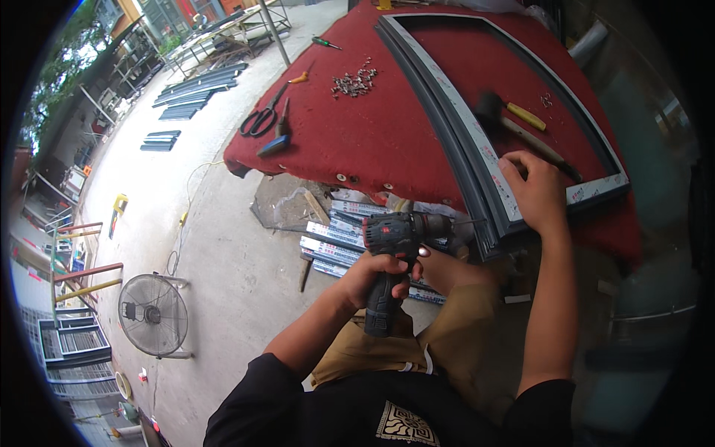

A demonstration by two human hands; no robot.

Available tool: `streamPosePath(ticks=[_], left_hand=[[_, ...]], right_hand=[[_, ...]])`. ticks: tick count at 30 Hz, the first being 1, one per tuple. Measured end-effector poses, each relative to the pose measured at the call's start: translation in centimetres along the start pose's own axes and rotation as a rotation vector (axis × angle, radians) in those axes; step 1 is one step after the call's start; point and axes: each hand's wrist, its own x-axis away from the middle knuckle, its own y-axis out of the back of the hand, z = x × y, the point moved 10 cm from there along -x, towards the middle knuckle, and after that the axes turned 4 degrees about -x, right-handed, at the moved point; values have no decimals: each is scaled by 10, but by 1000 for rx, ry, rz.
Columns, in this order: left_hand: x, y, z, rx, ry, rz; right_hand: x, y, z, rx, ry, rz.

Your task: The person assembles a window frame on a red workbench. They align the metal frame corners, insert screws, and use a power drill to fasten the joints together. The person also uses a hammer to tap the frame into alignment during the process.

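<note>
My left hand [385, 274] grips the handle of a dark cordless drill [391, 232]. The drill points right, its thin bit at the outer edge of a dark metal frame [444, 112] near the lower corner; whether they touch is unclear. White printed film covers the frame's upper face. My right hand [533, 187] rests on the film by that corner, fingers bent; whether it pinches anything is hidden. Inside the frame lie a mallet [533, 137], a yellow-handled tool [526, 116] and several small metal pieces [546, 100].
On the red cloth-covered table [402, 145] lie scissors [265, 114], a blue-handled tool [275, 145], an orange-handled tool [300, 77], a green screwdriver [327, 43] and loose metal fasteners [354, 82]. Film-wrapped profiles [335, 237] lie below; a floor fan [152, 314] stands left.
</note>
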Motion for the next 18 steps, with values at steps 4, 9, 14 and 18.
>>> streamPosePath(ticks=[4,9,14,18], left_hand=[[0,2,13,50,43,21],[-2,4,17,60,11,54],[-1,1,13,111,34,46],[9,-2,9,151,23,58]], right_hand=[[1,-2,3,-13,-13,28],[0,-1,4,-29,28,27],[1,1,2,-52,14,62],[0,-7,16,-21,-8,67]])
